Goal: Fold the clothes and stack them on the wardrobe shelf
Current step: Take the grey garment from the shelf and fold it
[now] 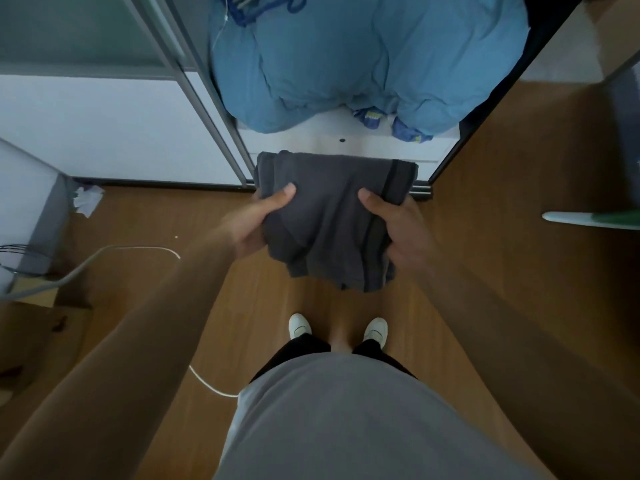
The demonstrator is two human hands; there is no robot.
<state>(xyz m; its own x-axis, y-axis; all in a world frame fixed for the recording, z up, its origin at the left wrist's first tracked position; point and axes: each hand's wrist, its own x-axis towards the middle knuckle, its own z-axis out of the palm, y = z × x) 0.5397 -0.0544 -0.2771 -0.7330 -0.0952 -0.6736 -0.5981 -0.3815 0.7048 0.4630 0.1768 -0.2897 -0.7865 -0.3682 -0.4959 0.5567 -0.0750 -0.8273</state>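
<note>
Here, both hands, left hand and right hand, grip a folded dark grey garment above the brown wooden floor. A bulky blue duvet fills the white wardrobe shelf ahead.

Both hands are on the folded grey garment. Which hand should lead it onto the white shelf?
Probably the right hand: the bare white shelf shows more toward that side, while the blue bedding bulges lowest on the left. The left hand steadies the grey garment.

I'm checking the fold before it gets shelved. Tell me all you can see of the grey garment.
The grey garment is dark soft fabric, folded into a rough rectangle with darker bands along its right side. It is held level above the wood floor before the open wardrobe, left hand and right hand gripping opposite sides, thumbs on top. Its near edge droops unevenly.
</note>
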